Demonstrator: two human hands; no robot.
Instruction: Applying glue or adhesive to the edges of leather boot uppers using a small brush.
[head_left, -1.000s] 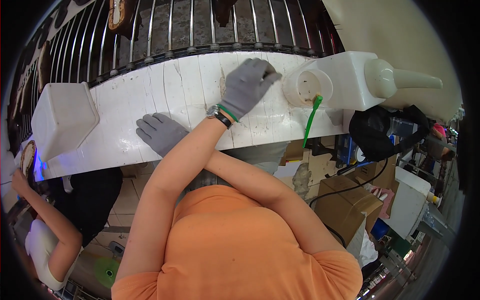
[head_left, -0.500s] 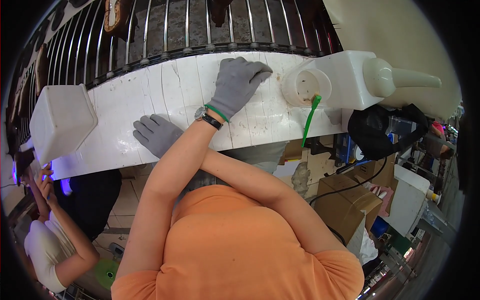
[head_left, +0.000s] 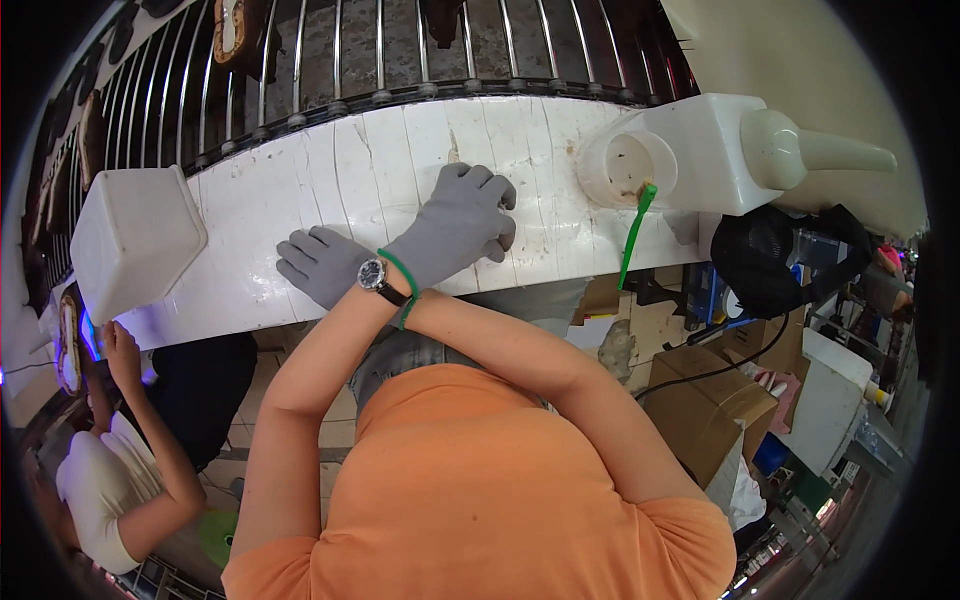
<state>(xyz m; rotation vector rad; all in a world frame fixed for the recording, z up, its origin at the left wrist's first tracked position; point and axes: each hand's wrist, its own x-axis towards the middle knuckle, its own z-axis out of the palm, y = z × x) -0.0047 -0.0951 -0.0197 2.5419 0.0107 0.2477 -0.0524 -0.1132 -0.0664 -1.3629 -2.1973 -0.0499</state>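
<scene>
My forearms cross over the white worktop, both hands in grey gloves. My left hand, with a watch and a green band at the wrist, reaches to the right. Its fingers are loosely bent and apart over the worktop, with nothing visible in them. Beneath the left wrist, my right hand comes out to the left, palm down, fingers spread on the surface and holding nothing. Farther right stands a translucent tub with a green-handled brush leaning over its rim.
Behind the worktop runs a roller conveyor carrying shoe parts. A white plastic container stands left; another lies at right, near a black cap. Cardboard boxes sit below. A co-worker's hand is far left.
My left hand has drawn back from the worktop's far edge towards me, and its wrist has turned. The right hand stays flat. At far left, the co-worker's hand has shifted.
</scene>
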